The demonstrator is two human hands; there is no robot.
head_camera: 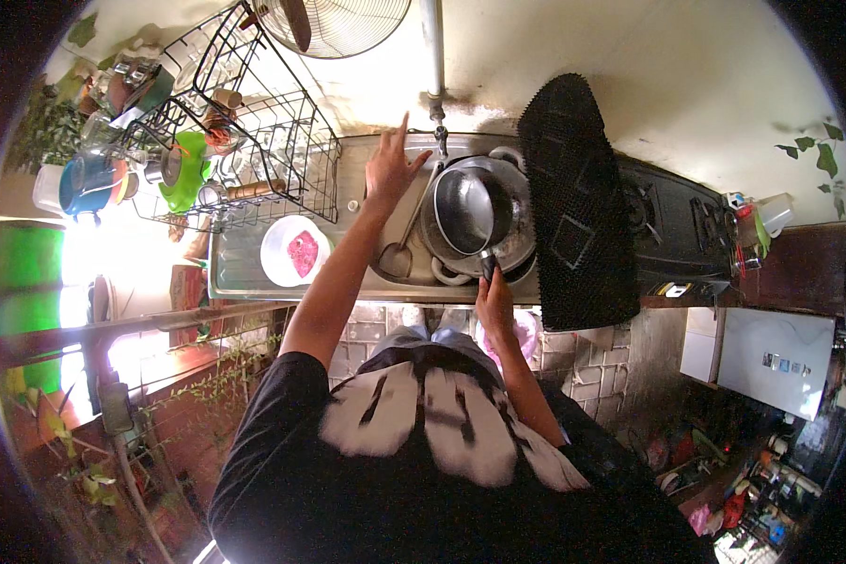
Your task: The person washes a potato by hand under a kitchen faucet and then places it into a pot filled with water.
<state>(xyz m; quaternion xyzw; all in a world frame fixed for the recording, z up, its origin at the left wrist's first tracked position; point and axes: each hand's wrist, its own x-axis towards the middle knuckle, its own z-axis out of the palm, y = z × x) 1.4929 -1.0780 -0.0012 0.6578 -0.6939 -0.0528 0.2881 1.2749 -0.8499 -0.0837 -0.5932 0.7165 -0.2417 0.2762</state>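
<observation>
My right hand [493,303] is closed on the black handle of a frying pan [463,209], which is held over a large two-handled metal wok [518,233] in the sink. My left hand [393,166] reaches towards the wall, its fingers apart and holding nothing, left of the metal faucet [441,137]. A metal spatula [395,259] lies in the sink with its long handle slanting up towards the faucet. To the left, a white bowl [275,250] with something pink inside stands on the steel drainboard [243,271].
A black wire dish rack [317,166] with dishes and utensils stands at the left. A black textured rubber mat [578,204] lies between the sink and a black gas stove [677,233]. A wire-guarded fan [352,25] is at the top. Below the counter edge is a pink tub [529,338].
</observation>
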